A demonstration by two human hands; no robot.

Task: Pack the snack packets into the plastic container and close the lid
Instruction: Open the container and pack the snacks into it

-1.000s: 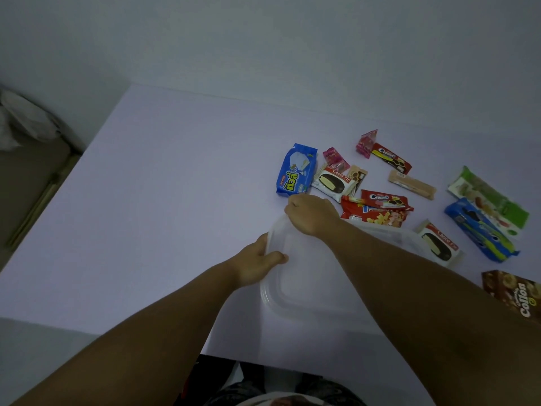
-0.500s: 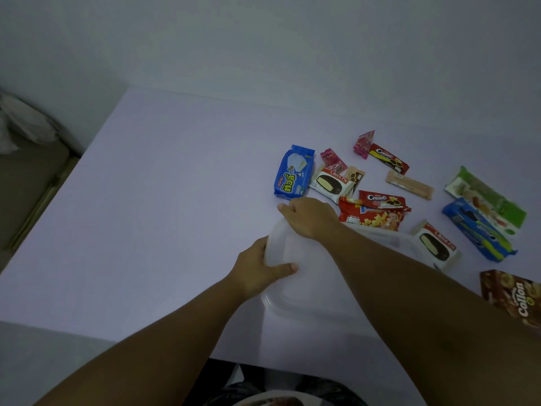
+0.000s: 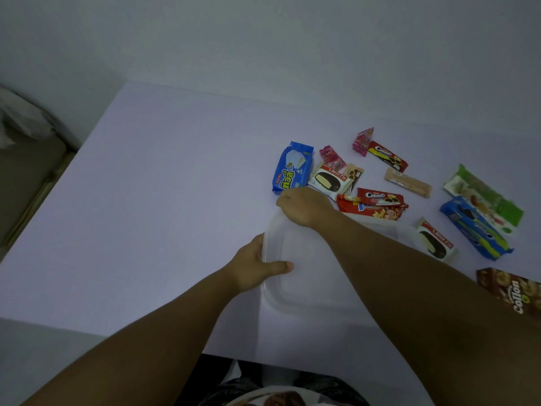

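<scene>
A clear plastic container point(image 3: 295, 291) with its lid on sits near the table's front edge. My left hand point(image 3: 254, 266) grips its left rim, thumb lying on the lid. My right hand point(image 3: 304, 205) clasps the far left corner of the lid. Behind and to the right lie snack packets: a blue wafer pack point(image 3: 292, 167), two Choco Pie packs point(image 3: 330, 180) point(image 3: 436, 240), red Cream-O packs point(image 3: 380, 197) point(image 3: 386, 156), small pink packets point(image 3: 332, 155), a beige wafer stick point(image 3: 408, 182), a green pack point(image 3: 486, 197), a blue cookie pack point(image 3: 475, 227) and a brown Collon box point(image 3: 515, 291).
The pale lilac table point(image 3: 161, 215) meets a grey wall at the back. Off its left edge are a floor strip and a crumpled white bag point(image 3: 20, 118). My lap shows below the front edge.
My left thumb has slid further onto the lid. My right hand has shifted slightly left along the far corner. The packets lie as before.
</scene>
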